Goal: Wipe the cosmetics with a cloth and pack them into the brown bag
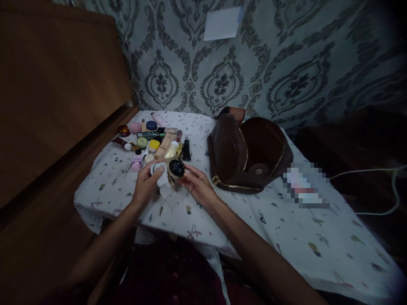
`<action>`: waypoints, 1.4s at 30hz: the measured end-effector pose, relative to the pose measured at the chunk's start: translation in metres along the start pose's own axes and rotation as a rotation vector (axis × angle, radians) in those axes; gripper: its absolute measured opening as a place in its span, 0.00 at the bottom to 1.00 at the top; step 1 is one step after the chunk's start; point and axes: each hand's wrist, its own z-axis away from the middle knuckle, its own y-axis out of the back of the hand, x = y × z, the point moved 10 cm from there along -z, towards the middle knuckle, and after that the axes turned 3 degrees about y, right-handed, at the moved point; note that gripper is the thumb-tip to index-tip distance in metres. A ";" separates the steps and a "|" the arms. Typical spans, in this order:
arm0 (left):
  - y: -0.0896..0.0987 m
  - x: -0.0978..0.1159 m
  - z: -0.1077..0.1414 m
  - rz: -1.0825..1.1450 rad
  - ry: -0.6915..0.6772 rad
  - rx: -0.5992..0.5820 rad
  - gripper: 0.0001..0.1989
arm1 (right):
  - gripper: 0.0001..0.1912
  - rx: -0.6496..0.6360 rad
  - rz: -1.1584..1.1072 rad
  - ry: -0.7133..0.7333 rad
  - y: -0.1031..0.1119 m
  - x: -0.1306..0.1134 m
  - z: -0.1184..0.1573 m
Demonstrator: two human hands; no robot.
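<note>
In front of me, my right hand [197, 183] grips a round compact [176, 168] with a black label and gold-coloured casing. My left hand [148, 181] holds a crumpled white wipe [163, 182] against the compact's left side, its fingers closed round the cloth. Just beyond my hands lies a group of cosmetics: a beige tube [164, 146], a yellow-lidded jar [154, 145], a black tube [186, 150], a pink bottle [136, 163] and several more jars and tubes. Part of the compact's left edge is hidden behind the wipe and fingers.
A brown bag [227, 146] lies unzipped on the right of the patterned tablecloth [187, 212]. Farther right is a pixelated patch, with a pale cable [375, 170] beyond it. A wooden cabinet [63, 84] borders the left; a papered wall [190, 63] stands behind.
</note>
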 end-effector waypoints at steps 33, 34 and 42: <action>-0.057 0.037 -0.012 -0.258 0.086 -0.417 0.18 | 0.38 -0.449 0.414 0.011 -0.040 0.001 0.018; -0.054 0.040 -0.015 -0.309 0.054 -0.407 0.17 | 0.38 -0.471 0.457 0.019 -0.042 0.000 0.019; -0.031 0.045 -0.024 -0.357 -0.153 -0.210 0.13 | 0.43 -0.559 0.367 -0.007 -0.051 0.001 0.026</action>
